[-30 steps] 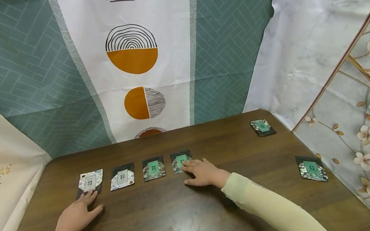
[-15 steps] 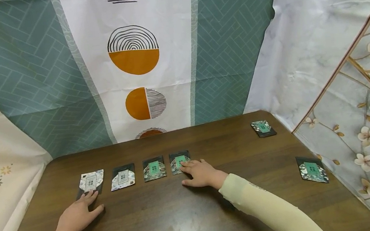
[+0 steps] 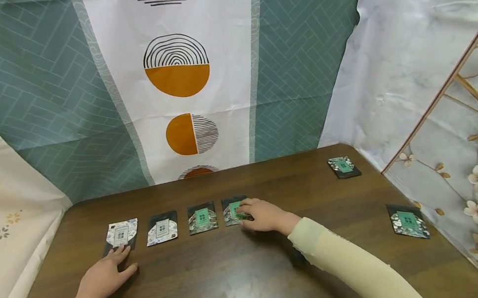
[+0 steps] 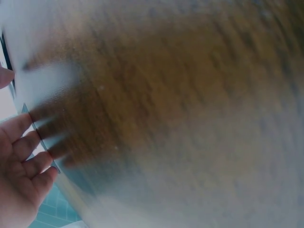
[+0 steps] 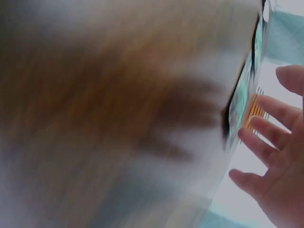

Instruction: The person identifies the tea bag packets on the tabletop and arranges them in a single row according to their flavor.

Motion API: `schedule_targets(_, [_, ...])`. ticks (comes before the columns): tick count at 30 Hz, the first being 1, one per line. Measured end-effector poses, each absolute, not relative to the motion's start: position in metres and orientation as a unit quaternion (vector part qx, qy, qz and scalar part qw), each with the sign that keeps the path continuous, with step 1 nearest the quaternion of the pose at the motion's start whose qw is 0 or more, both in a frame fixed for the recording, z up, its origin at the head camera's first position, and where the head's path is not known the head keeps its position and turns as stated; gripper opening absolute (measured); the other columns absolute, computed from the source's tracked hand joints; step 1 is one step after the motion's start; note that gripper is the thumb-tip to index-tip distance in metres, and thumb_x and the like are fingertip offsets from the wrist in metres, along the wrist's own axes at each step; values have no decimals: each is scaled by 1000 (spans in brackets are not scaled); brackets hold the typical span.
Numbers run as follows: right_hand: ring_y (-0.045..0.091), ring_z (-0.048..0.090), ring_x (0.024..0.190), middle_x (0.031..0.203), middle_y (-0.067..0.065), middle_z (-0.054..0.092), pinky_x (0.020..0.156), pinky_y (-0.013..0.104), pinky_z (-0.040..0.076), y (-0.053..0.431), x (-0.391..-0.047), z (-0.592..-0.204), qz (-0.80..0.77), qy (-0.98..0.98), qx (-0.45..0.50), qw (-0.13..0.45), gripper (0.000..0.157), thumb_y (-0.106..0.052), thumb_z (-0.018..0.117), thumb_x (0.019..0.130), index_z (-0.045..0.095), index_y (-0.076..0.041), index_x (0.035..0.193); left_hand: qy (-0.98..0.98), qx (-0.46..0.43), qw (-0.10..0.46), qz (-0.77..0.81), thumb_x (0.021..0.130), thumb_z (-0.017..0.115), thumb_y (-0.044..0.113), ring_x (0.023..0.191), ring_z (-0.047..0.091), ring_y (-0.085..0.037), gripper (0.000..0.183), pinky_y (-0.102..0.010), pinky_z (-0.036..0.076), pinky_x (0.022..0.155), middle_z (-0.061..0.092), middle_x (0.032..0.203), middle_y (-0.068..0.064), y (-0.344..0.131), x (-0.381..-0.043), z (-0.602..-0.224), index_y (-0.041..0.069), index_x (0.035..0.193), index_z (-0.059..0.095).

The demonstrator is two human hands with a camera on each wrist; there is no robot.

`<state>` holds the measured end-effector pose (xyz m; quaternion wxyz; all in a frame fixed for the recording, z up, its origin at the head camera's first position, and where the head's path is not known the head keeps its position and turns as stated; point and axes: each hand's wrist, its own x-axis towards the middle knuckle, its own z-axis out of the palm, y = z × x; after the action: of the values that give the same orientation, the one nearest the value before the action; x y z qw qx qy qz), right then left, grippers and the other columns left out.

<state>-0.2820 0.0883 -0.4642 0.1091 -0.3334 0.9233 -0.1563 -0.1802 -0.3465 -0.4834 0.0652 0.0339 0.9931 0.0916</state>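
Note:
Four flat packets lie in a row on the brown table. My left hand (image 3: 103, 280) rests its outstretched fingertips on the lower part of the leftmost packet (image 3: 122, 231), which is white and black with a pale label. To its right is another pale-labelled packet (image 3: 161, 228), then a green-labelled packet (image 3: 202, 217). At the row's right end lies a second green-labelled packet (image 3: 231, 210), its right side partly covered by my right hand (image 3: 265, 215). In the right wrist view, the fingers (image 5: 261, 142) of that hand are spread and loosely bent close over this packet, gripping nothing.
Two more green-labelled packets lie apart on the right: one near the far corner (image 3: 344, 167), one near the right edge (image 3: 407, 221). The brown table (image 3: 219, 280) ends at a patterned cloth (image 3: 294, 87) behind and a floral cloth (image 3: 475, 179) on the right.
The right-end packet of the row has slid slightly left towards its neighbour, and my right hand's fingers have lifted and bent above it. My left hand stays on the leftmost packet.

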Motion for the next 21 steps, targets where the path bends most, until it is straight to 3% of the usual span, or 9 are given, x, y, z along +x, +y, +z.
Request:
schedule_targets(5, [37, 53, 140, 153, 17, 52, 113, 54, 47, 118, -290, -457, -183, 926, -322, 65, 46, -28, 57, 104, 58, -6, 144, 993, 38, 54, 97, 93, 66, 48, 135, 48, -58, 72, -68, 48, 96, 50, 149, -32, -345, -182, -482, -6, 141, 57])
schedule_targets(13, [44, 53, 138, 150, 23, 54, 111, 58, 47, 182, -303, -450, -174, 947, -271, -14, 44, -26, 59, 102, 60, -3, 140, 993, 40, 64, 94, 94, 64, 49, 135, 47, -59, 73, -69, 48, 98, 49, 149, -34, -345, -184, -480, -7, 141, 56])
schedule_targets(21, [54, 45, 139, 153, 30, 47, 112, 66, 41, 255, -314, -458, -166, 967, -192, -16, 49, -26, 56, 103, 54, 2, 144, 992, 33, 75, 97, 95, 64, 49, 136, 45, -60, 75, -70, 46, 98, 46, 151, -34, -344, -180, -482, -7, 143, 53])
